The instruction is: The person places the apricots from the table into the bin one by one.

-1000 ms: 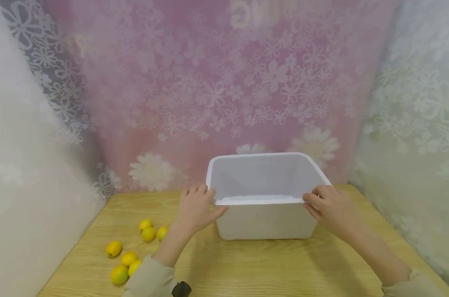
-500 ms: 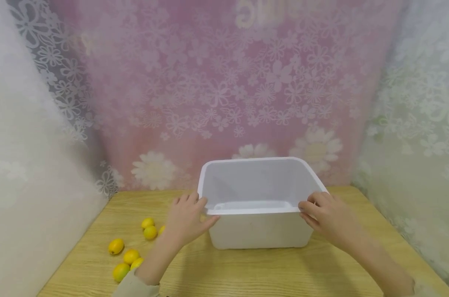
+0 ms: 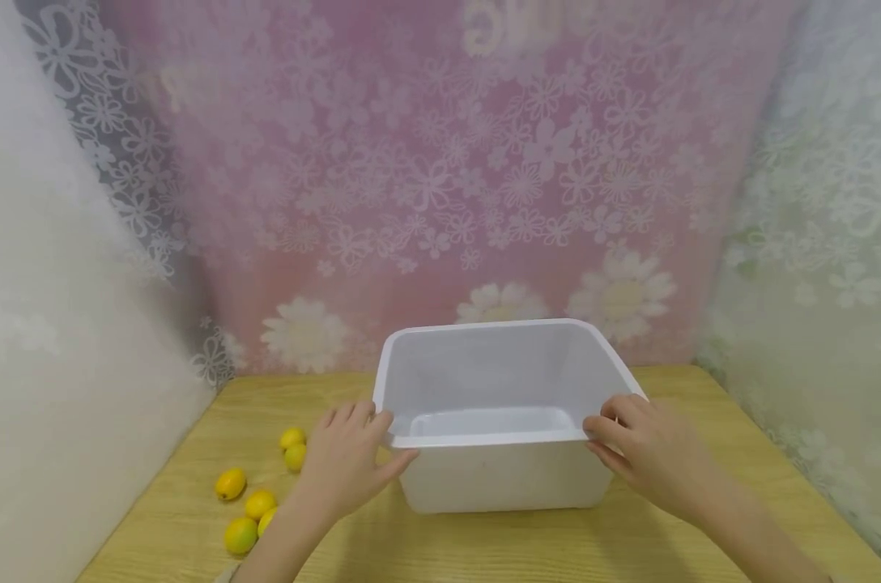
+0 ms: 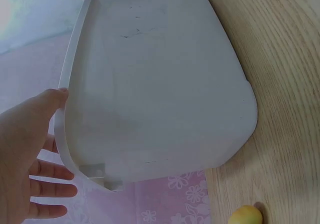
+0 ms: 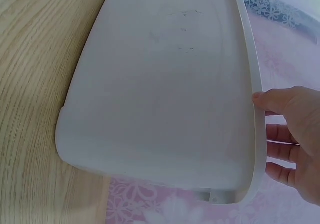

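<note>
In the head view, the white plastic tub [image 3: 506, 479] has moved nearer to you and a little to your left since the earlier frame, with your left hand [image 3: 344, 463] and right hand [image 3: 646, 455] travelling along at its near corners. It stands open side up on the worktop [image 3: 528, 552], and your left forearm [image 3: 286, 536] now hides more of the yellow citrus fruits [image 3: 231, 483].

In the left wrist view, your thumb presses the rim's outside, index finger behind it, the other fingers spread loose. One fruit lies near the tub's base, so it seems wise not to drift further left.

In the right wrist view, your thumb and fingers pinch the opposite corner likewise. The step looks like drawing the tub in: pull both corners evenly, keep the base flat, and avoid tipping the rim.
</note>
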Demonstrator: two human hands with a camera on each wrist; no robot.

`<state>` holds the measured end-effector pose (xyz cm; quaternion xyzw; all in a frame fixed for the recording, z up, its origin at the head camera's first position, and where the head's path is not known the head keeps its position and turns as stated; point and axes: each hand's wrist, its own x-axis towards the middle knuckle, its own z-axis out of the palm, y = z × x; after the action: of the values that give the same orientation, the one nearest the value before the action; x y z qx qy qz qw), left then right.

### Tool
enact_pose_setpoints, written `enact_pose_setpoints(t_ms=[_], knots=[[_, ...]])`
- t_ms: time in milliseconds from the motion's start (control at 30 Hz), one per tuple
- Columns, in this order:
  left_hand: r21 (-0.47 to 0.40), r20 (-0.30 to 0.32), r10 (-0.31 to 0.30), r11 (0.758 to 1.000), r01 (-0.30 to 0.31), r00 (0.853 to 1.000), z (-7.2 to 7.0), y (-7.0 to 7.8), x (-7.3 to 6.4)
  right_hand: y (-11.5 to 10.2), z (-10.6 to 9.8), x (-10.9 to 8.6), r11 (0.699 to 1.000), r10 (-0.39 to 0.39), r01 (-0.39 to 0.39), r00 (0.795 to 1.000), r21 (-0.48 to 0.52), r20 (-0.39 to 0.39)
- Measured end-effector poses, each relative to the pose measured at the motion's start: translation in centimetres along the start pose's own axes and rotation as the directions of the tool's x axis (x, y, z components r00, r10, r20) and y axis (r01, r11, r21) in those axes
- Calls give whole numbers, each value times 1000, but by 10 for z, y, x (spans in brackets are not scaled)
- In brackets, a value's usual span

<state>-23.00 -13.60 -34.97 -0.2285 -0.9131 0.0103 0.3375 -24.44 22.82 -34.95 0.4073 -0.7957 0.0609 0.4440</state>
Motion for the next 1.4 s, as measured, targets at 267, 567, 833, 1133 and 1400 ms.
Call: enact_pose_setpoints(t_ms=[267, 567, 833, 1133, 1400], knots=[[-24, -14, -1, 1000, 0, 1000, -9, 1, -15, -16, -10, -1, 1000, -14, 14, 1000, 6, -1], [-7, -66, 32, 999, -32, 997, -19, 1, -27, -32, -19, 2, 999, -46, 46, 998, 1, -35], [-28, -103, 43, 999, -46, 994, -22, -1, -37, -43, -22, 4, 998, -63, 65, 995, 23, -75], [-11, -99, 41, 999, -42, 994, -25, -5, -45, -50, -22, 4, 999, -40, 42, 996, 32, -75], [-24, -92, 20, 999, -23, 996, -28, -6, -47, -54, -23, 6, 998, -55, 58, 994, 33, -90]])
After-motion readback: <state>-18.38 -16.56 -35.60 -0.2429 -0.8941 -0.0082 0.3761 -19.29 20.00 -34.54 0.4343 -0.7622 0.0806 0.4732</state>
